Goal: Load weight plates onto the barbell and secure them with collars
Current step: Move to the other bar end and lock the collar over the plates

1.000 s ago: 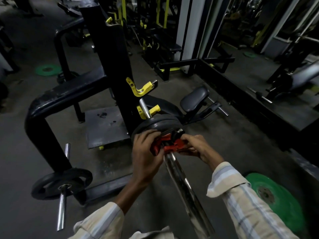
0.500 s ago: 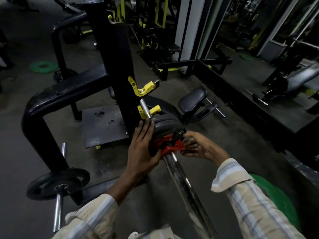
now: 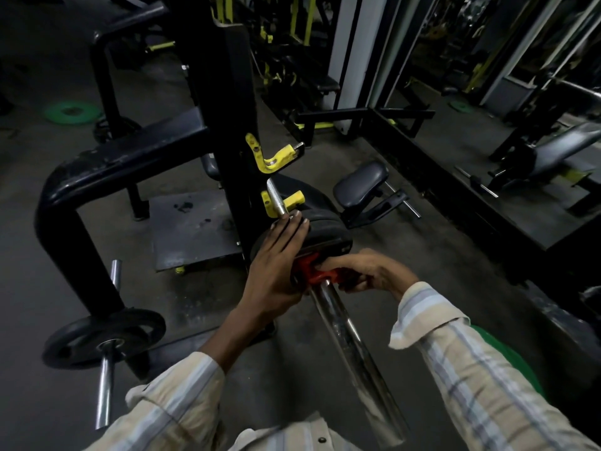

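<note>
With the black weight plates (image 3: 325, 234) already on the chrome barbell (image 3: 344, 323), our left hand (image 3: 276, 268) presses them flat-fingered while our right hand (image 3: 364, 271) grips the red collar (image 3: 313, 271) against them, not yet visibly locked

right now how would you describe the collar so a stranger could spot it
Follow the chrome barbell up from the bottom of the view to the black plates. The collar sits on the bar against them, gripped by the right hand. It is the only red thing there.
</note>
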